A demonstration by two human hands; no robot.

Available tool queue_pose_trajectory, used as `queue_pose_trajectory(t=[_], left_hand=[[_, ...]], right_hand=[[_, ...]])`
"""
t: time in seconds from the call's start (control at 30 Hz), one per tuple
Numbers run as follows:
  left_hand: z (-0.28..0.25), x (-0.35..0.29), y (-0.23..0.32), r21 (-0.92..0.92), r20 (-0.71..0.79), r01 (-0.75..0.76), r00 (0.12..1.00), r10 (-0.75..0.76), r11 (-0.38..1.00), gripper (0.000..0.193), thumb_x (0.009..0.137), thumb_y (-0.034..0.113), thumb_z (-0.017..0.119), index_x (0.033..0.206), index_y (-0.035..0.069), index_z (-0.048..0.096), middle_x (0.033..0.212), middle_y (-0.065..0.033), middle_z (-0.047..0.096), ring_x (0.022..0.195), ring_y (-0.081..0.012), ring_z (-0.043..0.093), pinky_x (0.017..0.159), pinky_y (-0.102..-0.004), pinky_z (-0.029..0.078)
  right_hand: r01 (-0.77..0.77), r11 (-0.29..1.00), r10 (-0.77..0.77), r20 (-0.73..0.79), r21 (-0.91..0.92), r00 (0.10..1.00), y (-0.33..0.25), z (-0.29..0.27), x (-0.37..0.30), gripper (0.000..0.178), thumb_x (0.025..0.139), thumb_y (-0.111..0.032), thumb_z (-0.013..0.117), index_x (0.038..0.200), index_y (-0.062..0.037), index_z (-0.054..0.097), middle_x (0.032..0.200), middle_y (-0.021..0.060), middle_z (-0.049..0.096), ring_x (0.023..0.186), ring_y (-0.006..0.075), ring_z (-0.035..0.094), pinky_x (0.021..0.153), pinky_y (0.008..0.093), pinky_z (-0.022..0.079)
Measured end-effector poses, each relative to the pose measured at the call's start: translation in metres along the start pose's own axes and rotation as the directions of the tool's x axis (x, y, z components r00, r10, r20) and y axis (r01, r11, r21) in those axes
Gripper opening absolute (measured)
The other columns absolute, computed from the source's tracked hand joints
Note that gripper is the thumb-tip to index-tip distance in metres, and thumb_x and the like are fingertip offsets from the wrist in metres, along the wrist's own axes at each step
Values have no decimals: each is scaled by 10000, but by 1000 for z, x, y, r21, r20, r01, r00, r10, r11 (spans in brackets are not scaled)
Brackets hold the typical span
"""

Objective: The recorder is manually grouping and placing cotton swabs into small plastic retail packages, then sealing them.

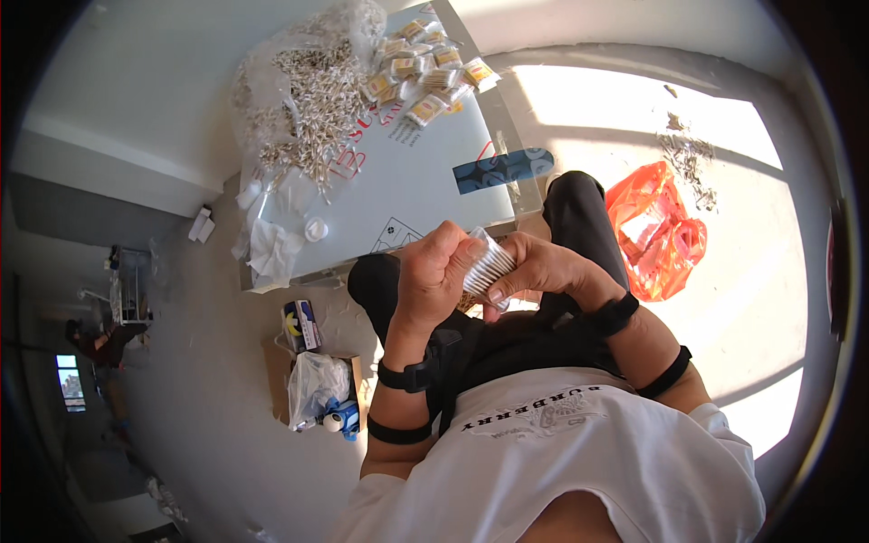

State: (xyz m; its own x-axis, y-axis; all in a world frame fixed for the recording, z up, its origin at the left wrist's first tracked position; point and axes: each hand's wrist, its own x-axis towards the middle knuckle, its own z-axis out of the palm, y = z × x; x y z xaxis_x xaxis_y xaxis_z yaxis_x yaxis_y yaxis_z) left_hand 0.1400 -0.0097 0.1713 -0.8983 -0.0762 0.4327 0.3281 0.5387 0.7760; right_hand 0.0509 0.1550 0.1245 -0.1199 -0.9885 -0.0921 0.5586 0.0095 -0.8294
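While seated close to the table [425,185], note clear bag [358,27] at its far left, with loose sticks [317,104] spilling onto the top. Red bag [656,240] on the floor, right of the legs. Carton [278,385] on the floor to the left, clear plastic inside. Packets [427,109] in a jumbled group on the table, right of the clear bag.

Left hand [433,267] closed on the left side of the bundle [489,267]; right hand [543,267] curled about the right side, thumb pressed against it. Grip: bundle grasped by both, above the lap, just short of the table's near edge. Wrapped or bare: cannot tell.

Handling, as judged: keep the sticks parallel. Press evenly from both sides, firmly enough to prevent slipping, lightly enough to avoid bending. Even up the ends with the thumbs. Shift only one hand at a time, bracing with the other.
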Motion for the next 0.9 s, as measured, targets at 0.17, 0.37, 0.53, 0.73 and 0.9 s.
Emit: queue_pose_trajectory(t=[0.17, 0.37, 0.53, 0.73, 0.9], left_hand=[[5, -3, -8, -24, -23, 49, 998, -50, 999, 234, 928, 143, 608, 758, 14, 512, 588, -33, 524, 533, -94, 459, 511, -248, 390], [6, -2, -11, 17, -109, 98, 989, -95, 995, 255, 942, 139, 585, 748, 13, 478, 577, -24, 477, 536, -85, 415, 508, -251, 375], [8, -1, -13, 94, -160, 105, 983, -89, 990, 272, 959, 138, 559, 743, 17, 445, 586, -9, 442, 552, -76, 393, 504, -248, 363], [11, 2, -24, 47, -292, 114, 952, -95, 992, 269, 951, 139, 561, 764, 21, 409, 577, -99, 458, 492, -161, 430, 475, -293, 380], [17, 1, -21, 14, -456, 115, 885, -96, 993, 270, 976, 151, 528, 761, 25, 424, 596, -36, 479, 529, -93, 429, 491, -265, 386]], right_hand=[[17, 995, -28, -109, -99, 994, 8, 3, -6, 244, 802, -117, 746, 979, 36, 679, 857, 71, 703, 768, 129, 660, 749, 260, 528], [134, 983, -163, -262, -124, 951, 14, -4, -8, 264, 799, -115, 749, 990, 51, 676, 860, 39, 695, 760, 82, 612, 740, 241, 508], [145, 986, -161, -260, -81, 952, 18, -8, -4, 258, 792, -72, 740, 1005, 56, 671, 915, 66, 702, 799, 102, 628, 779, 254, 511], [257, 963, -198, -422, 86, 885, 23, 4, 3, 289, 762, -36, 757, 1041, 8, 693, 903, 40, 710, 808, 102, 646, 780, 245, 517], [294, 955, -246, -436, 44, 866, 19, 3, 1, 234, 791, -59, 745, 1008, 16, 695, 875, 50, 704, 785, 94, 641, 754, 230, 515]])
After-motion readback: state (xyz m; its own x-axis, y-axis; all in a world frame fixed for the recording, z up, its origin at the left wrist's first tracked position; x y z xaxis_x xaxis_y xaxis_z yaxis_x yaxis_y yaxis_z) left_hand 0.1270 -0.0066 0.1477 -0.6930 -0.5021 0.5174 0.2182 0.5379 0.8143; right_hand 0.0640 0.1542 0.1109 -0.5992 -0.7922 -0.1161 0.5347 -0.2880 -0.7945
